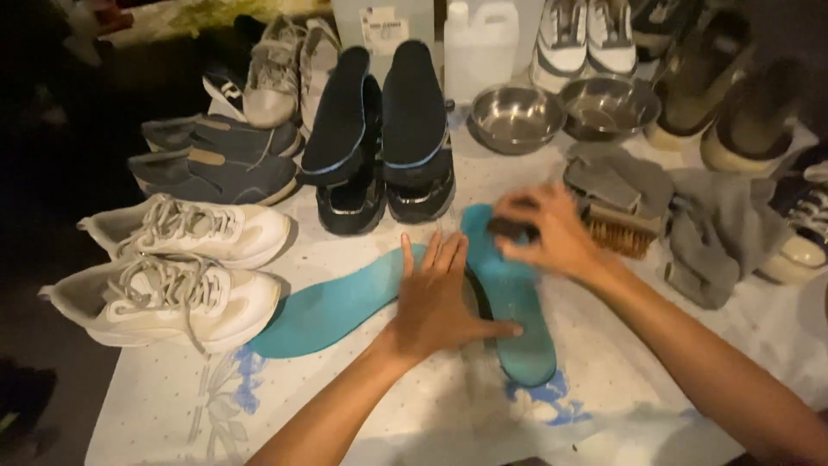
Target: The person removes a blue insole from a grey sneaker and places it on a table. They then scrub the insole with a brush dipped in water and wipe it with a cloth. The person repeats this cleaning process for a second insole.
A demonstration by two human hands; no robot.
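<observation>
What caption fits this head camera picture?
Left hand flat on teal insoles, right hand brushing one, shoes around.

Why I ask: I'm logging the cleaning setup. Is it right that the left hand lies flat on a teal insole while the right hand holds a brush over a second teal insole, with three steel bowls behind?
Almost. The head view shows two steel bowls, not three. The rest stands: left hand, right hand, brush, insoles.

A single head-worn camera looks steeply down and forward at a cloth-covered table (pixel 414 414) from close range. Both forearms enter from the bottom edge, and shoes fill the upper frame.
</observation>
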